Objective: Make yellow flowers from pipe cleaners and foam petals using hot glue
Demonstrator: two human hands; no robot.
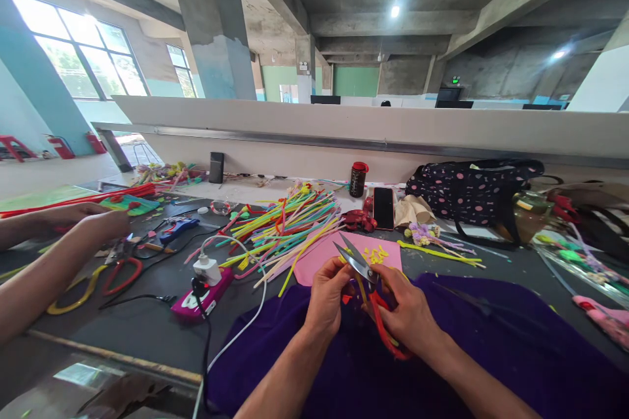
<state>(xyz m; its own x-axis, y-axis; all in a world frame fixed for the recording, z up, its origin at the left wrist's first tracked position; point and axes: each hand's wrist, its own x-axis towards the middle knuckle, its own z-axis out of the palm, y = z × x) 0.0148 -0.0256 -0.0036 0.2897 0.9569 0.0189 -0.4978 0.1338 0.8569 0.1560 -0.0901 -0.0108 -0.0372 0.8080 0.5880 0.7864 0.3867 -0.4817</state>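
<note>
My right hand [407, 308] grips a pair of scissors [362, 267] with red handles, its blades parted and pointing up and left. Close against the blades, my left hand [325, 293] pinches a thin yellow pipe cleaner [362, 289], partly hidden by the fingers and scissors. Just behind them, short cut yellow pieces [377, 254] lie on a sheet of pink paper [314, 255]. A dark purple cloth [275, 347] spreads below both hands.
A pile of colourful pipe cleaners [295, 216] lies behind my left hand. A purple power strip [206, 298] with cables sits at left. Another person's hands [111, 226] work at far left. Behind stand a phone [383, 208], a bottle [358, 181] and a patterned bag [457, 193].
</note>
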